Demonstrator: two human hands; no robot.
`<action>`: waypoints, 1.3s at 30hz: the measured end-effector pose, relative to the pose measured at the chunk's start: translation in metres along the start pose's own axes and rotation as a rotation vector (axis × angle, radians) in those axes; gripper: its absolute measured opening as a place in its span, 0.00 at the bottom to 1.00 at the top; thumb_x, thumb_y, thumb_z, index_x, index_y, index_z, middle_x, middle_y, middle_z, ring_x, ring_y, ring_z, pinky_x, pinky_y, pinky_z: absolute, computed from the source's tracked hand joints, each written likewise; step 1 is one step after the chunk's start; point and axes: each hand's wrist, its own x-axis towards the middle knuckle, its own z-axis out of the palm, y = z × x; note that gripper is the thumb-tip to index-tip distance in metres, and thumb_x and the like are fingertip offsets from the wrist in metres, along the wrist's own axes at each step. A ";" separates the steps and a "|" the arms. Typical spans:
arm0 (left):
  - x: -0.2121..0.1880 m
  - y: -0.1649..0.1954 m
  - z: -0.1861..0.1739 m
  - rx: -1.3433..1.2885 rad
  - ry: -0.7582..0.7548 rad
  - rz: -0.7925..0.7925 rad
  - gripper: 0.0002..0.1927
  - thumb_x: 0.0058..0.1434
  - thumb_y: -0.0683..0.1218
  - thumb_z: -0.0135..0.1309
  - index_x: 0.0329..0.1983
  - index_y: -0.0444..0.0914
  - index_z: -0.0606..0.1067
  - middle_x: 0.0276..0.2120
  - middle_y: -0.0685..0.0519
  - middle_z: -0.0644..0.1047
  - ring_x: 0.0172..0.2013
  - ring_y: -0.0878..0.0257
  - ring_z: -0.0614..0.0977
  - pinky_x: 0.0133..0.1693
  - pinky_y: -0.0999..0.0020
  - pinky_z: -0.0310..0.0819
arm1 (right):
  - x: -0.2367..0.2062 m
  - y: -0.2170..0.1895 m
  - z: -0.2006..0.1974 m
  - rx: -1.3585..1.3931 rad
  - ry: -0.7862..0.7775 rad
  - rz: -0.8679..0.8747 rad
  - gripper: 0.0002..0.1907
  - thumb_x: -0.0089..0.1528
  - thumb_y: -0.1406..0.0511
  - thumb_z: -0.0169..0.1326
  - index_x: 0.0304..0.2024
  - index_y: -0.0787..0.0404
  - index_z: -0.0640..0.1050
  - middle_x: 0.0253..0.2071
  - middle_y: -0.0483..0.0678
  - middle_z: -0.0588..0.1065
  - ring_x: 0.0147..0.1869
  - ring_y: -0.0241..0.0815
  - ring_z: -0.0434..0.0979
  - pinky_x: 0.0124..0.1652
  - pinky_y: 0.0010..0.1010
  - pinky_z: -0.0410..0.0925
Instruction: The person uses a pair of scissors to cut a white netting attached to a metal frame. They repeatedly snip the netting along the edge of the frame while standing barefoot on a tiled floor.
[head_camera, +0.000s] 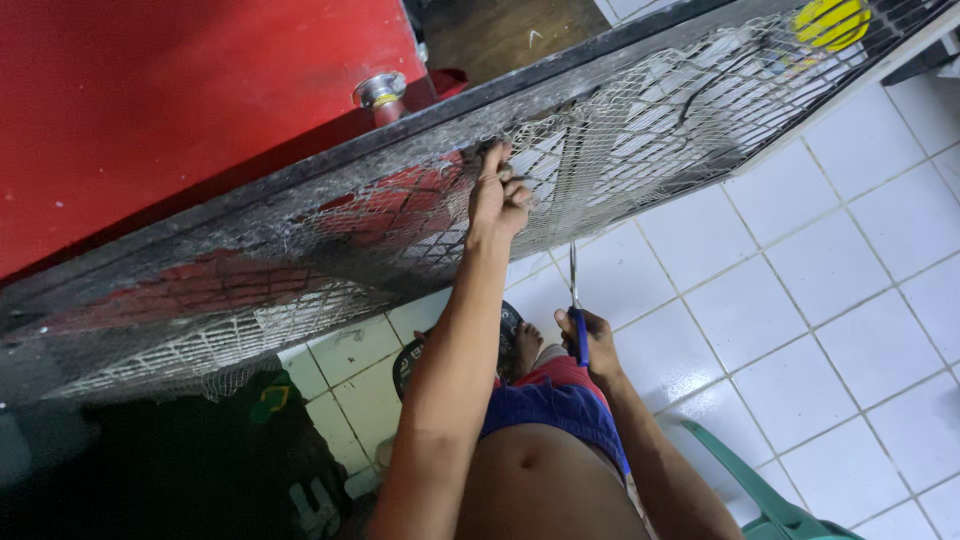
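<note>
Fingers of the left hand are curled and clamped on the wire mesh panel, hooked through its diamond openings near the dark frame edge, with the arm stretched up and away from the body. Lower and closer in, the right hand is closed around the blue handles of a pair of scissors; whether the blades are parted cannot be told, as they show only as one thin line. The scissors' long axis runs almost straight up from the right hand, tips aimed at the lower edge of the mesh just right of and below the left hand, and they stand apart from the mesh, not touching it. The panel itself lies tilted, its long side running from lower left to upper right across the view, dusty and cobwebbed, with a red cabinet behind it. Of the two hands, the left is on the mesh, the right near it. White floor tiles lie beneath, and a green plastic chair sits by the person's right side
</note>
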 end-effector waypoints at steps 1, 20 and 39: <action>0.003 -0.001 0.003 -0.019 -0.006 -0.001 0.11 0.58 0.53 0.65 0.35 0.45 0.76 0.20 0.64 0.61 0.17 0.73 0.59 0.20 0.74 0.53 | 0.000 0.003 -0.004 -0.007 0.024 0.010 0.22 0.58 0.50 0.64 0.30 0.62 0.78 0.20 0.42 0.70 0.22 0.31 0.66 0.23 0.25 0.60; 0.002 0.020 -0.017 0.543 -0.047 0.166 0.04 0.69 0.45 0.54 0.39 0.42 0.71 0.29 0.56 0.75 0.21 0.72 0.67 0.18 0.76 0.57 | 0.099 -0.122 -0.040 -0.700 -0.211 -0.402 0.23 0.53 0.49 0.69 0.26 0.61 0.80 0.20 0.43 0.73 0.25 0.34 0.69 0.25 0.31 0.62; 0.010 0.051 -0.028 0.688 -0.267 -0.065 0.04 0.71 0.45 0.48 0.39 0.42 0.71 0.27 0.59 0.70 0.22 0.72 0.67 0.22 0.76 0.58 | 0.111 -0.105 0.016 -0.025 -0.429 -0.060 0.23 0.56 0.52 0.68 0.29 0.67 0.79 0.20 0.45 0.73 0.19 0.33 0.71 0.19 0.23 0.63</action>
